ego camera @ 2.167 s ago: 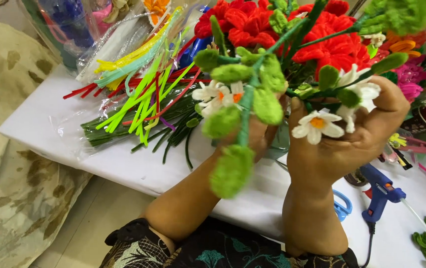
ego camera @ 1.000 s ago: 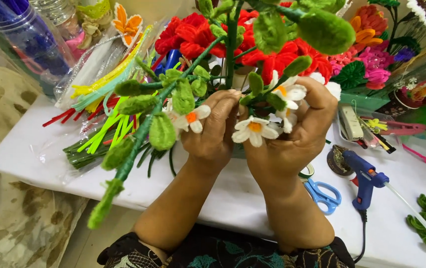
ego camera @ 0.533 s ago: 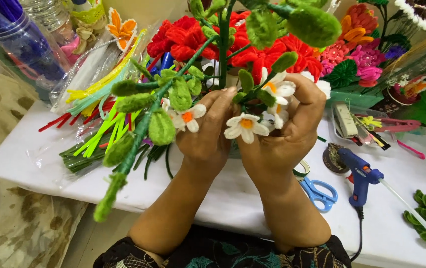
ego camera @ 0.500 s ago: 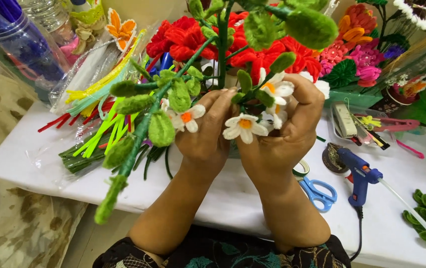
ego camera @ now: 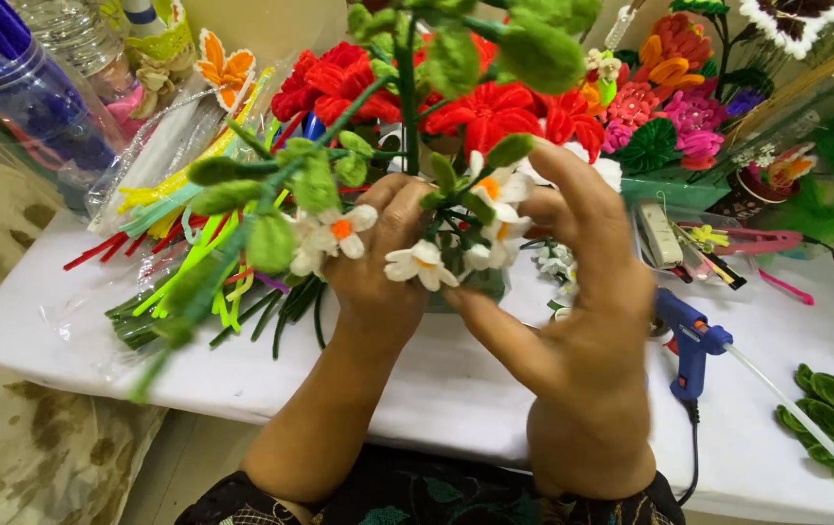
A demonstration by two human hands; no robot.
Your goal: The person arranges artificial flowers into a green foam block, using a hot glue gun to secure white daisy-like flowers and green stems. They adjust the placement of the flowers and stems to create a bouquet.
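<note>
Pipe-cleaner flowers fill the middle of the view: a handmade bouquet [ego camera: 407,204] is held upright over the white table [ego camera: 456,379], gathered where its stems cross so the blooms fan upward and outward. The left hand [ego camera: 378,262] is closed firmly around that bundle of green stems [ego camera: 407,117], seemingly acting as the anchor that keeps the arrangement from splaying. The right hand [ego camera: 582,321] is spread wide, thumb low and fingers [ego camera: 572,185] reaching up to a small white daisy [ego camera: 499,185]; it appears to be nudging or seating the bloom rather than gripping it, though whether the fingertips pinch its stem cannot be told. About four white daisies with orange centres show around the hands, including one [ego camera: 422,262] drooping just beside the left thumb, and at least three red blooms [ego camera: 485,112] sit behind them. Fuzzy green leaves [ego camera: 227,194] trail along a stalk sloping down to the left. On the table lie a fan of loose pipe cleaners [ego camera: 193,282] in green, yellow and red, one blue glue gun [ego camera: 689,340] resting near the right hand with its cord trailing off the edge, and a few spare green leaf pieces [ego camera: 825,408] at the right edge, well apart.
</note>
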